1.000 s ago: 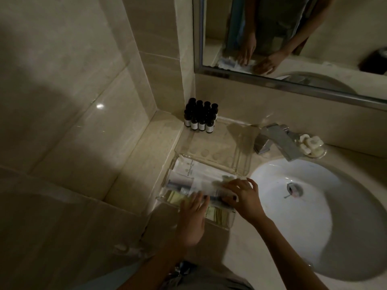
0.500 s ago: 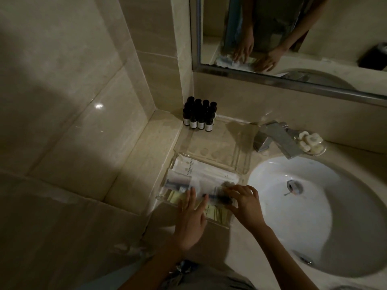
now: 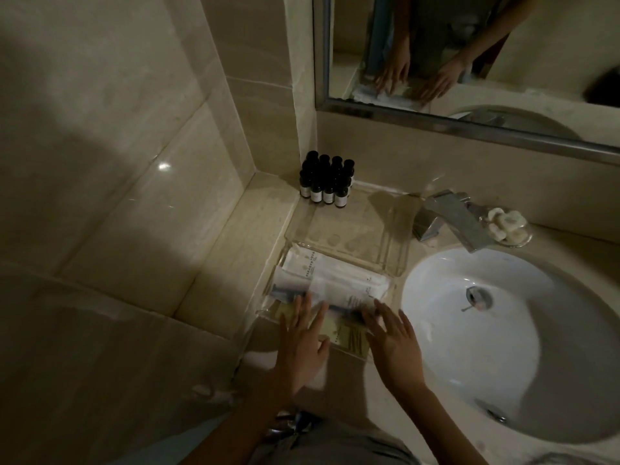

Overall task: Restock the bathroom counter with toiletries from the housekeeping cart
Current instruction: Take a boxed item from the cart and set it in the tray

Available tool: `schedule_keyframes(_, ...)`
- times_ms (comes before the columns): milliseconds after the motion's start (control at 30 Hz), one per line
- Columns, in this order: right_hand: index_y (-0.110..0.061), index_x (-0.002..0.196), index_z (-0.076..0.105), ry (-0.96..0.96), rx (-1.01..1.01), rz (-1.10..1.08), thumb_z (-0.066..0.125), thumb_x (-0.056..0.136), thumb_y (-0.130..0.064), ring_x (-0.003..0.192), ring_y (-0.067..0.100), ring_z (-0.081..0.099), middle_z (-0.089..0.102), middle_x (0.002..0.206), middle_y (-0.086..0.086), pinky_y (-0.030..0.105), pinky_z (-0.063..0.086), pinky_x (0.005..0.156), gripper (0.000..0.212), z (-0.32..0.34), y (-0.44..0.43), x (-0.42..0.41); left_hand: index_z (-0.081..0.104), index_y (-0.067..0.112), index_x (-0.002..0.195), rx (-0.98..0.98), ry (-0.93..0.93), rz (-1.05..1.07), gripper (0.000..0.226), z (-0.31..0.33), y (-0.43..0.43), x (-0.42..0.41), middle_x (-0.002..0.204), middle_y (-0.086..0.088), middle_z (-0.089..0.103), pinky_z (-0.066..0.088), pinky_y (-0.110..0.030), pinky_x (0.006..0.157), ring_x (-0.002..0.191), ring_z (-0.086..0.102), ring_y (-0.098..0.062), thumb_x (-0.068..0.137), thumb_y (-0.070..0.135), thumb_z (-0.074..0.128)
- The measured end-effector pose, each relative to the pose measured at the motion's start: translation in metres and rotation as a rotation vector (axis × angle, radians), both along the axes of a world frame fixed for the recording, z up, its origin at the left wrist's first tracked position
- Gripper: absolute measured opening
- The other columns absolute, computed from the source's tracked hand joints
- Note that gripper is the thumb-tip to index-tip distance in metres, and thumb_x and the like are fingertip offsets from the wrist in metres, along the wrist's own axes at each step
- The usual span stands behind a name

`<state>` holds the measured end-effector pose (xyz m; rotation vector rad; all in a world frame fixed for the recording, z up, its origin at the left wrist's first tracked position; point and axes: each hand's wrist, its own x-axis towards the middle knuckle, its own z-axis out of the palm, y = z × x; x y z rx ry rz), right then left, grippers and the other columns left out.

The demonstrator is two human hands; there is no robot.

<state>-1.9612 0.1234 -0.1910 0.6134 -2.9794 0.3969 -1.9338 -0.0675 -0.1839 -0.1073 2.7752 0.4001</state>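
A clear acrylic tray (image 3: 396,263) lies on the beige counter left of the sink. Its near half holds white toiletry packets (image 3: 339,280) and yellowish packets (image 3: 349,337). My left hand (image 3: 303,344) lies flat, fingers straight, on the tray's near left part. My right hand (image 3: 391,344) lies flat with spread fingers on the near right part, fingertips on a dark-ended packet. Several small black bottles (image 3: 327,184) stand in the back corner. The tray's far half holds nothing.
A white round sink (image 3: 523,340) fills the right side, with a chrome tap (image 3: 453,219) behind it and a soap dish (image 3: 508,226) beside the tap. A mirror (image 3: 469,55) hangs above. Tiled walls close off the left.
My right hand has drawn back from the packets toward the tray's near edge and flattened. My left hand has shifted slightly forward over the packets.
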Motion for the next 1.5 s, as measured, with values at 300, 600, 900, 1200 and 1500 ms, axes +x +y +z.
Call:
schedule_keyframes(300, 0.001, 0.133, 0.051, -0.272, 0.188, 0.016, 0.008, 0.099, -0.056, 0.137, 0.038, 0.035, 0.043, 0.143, 0.025, 0.044, 0.007, 0.117, 0.079, -0.016, -0.020, 0.025, -0.011, 0.036, 0.150, -0.040, -0.072, -0.033, 0.071, -0.005, -0.004, -0.005, 0.156, 0.000, -0.028, -0.014, -0.046, 0.112, 0.140, -0.029, -0.024, 0.088, 0.061, 0.012)
schedule_keyframes(600, -0.014, 0.145, 0.039, -0.118, 0.090, 0.023, 0.006, 0.101, -0.044, 0.146, 0.028, 0.012, 0.028, 0.154, 0.016, 0.049, 0.001, 0.119, 0.062, -0.009, -0.020, 0.017, -0.008, 0.036, 0.150, 0.024, 0.007, 0.015, 0.073, 0.002, -0.005, -0.004, 0.155, 0.000, -0.029, 0.001, -0.047, 0.120, 0.140, -0.028, -0.020, 0.096, 0.050, 0.038)
schedule_keyframes(900, -0.025, 0.152, 0.016, -0.247, 0.117, 0.114, 0.011, 0.099, -0.057, 0.147, 0.026, 0.004, 0.014, 0.160, 0.009, 0.043, 0.005, 0.115, 0.062, -0.022, -0.061, -0.022, -0.007, 0.036, 0.151, -0.019, -0.027, 0.108, 0.072, 0.007, -0.026, -0.024, 0.160, -0.003, -0.015, -0.007, -0.049, 0.116, 0.145, -0.018, -0.031, 0.097, 0.047, 0.040)
schedule_keyframes(1200, -0.024, 0.150, 0.022, -0.321, 0.118, 0.168, 0.008, 0.098, -0.061, 0.145, 0.030, 0.014, 0.017, 0.157, 0.009, 0.044, 0.009, 0.120, 0.065, -0.023, -0.057, -0.025, -0.001, 0.037, 0.151, 0.001, 0.001, 0.085, 0.071, 0.004, -0.030, -0.025, 0.161, -0.001, -0.008, -0.003, -0.050, 0.119, 0.147, -0.012, -0.030, 0.096, 0.048, 0.042)
schedule_keyframes(1500, -0.029, 0.130, 0.055, -0.221, -0.118, 0.107, 0.028, 0.096, -0.042, 0.136, 0.026, 0.041, 0.051, 0.141, 0.002, 0.048, 0.022, 0.116, 0.045, 0.008, -0.039, -0.015, 0.043, 0.011, 0.141, 0.098, 0.258, 0.229, 0.070, 0.015, -0.038, 0.009, 0.150, -0.015, 0.036, 0.040, -0.042, 0.108, 0.137, 0.038, -0.033, 0.079, 0.022, 0.074)
